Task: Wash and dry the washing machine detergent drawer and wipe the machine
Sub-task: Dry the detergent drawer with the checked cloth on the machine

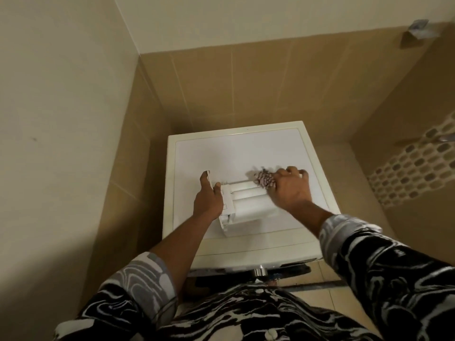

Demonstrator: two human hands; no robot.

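Blk/wht patterned sleeves (138, 279) at bottom of view, cuffs rolled back, forearms bare. Beyond them, detergent drawer (248, 205): white, out of its slot, lies flat on top of washing machine (236, 151), approx. centre-front, long axis left–right, recessed channels facing up.

Left hand (208, 194): holds drawer's left end panel, pinched betw. thumb and fingers; index finger extended along panel's far side.

Right hand (293, 189): fingers curled tight round cloth (264, 180), red/white patterned, bunched; presses cloth against drawer's far right corner. Cloth edge blurred, pattern detail not readable.

Machine: white lid w/ cream rim, set in corner betw. beige-tiled walls (246, 82). Chrome cylindrical part (260, 272) and dark strip visible just below front edge; function not identifiable.

Mosaic tile band (413, 173) on R wall, well apart from machine. Small metal fitting (418, 28) high on R wall, blurred, type not identifiable. Tiled floor (327, 271) to R of machine base.
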